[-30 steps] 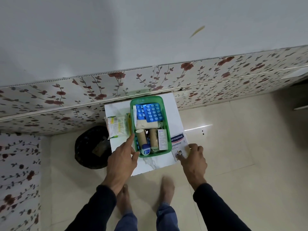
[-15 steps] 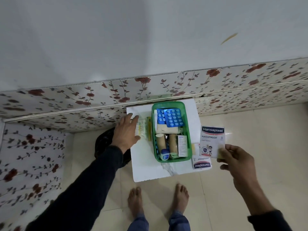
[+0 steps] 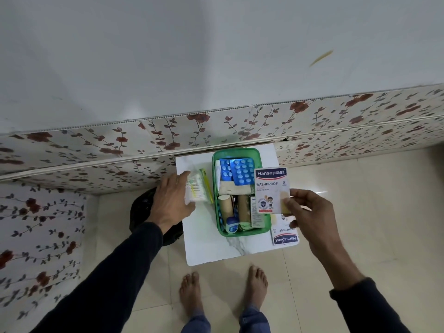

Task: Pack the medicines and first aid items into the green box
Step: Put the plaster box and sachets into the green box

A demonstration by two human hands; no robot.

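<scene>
So the right hand [image 3: 310, 212] has a Hansaplast plaster pack [image 3: 271, 191] pinched by its lower right corner between thumb and fingers, held up in the air over the right side of the green box [image 3: 240, 233], front face toward the camera; you can read WASHPROOF on it; the left hand [image 3: 171, 200] is flat-ish on the white-and-green packet [image 3: 195, 191] that lies on the table just left of the box, fingers curled over its left edge, honestly can't tell if it's properly gripped or just resting on it; a thin yellow-green thing [image 3: 207, 188] sits between that packet and the box wall, too blurry to name

Green box is on the white marble-look table top [image 3: 204, 246], pushed back against the flowery wall panel [image 3: 120, 145]; inside it at the far end there are two blue blister strips [image 3: 237, 171], then a folded beige cloth or bandage [image 3: 231, 188], then two tan rolls [image 3: 225, 207] standing side by side, a small blue-capped jar [image 3: 232, 224] at the near end and a little white carton [image 3: 255, 217] along the right wall; a second Hansaplast pack [image 3: 285, 239] lies upside down on the table at the box's near right corner, partly under the right hand; dark round bin [image 3: 141, 212] on the floor left of the table, and bare feet [image 3: 257, 284] on the tiles below
</scene>
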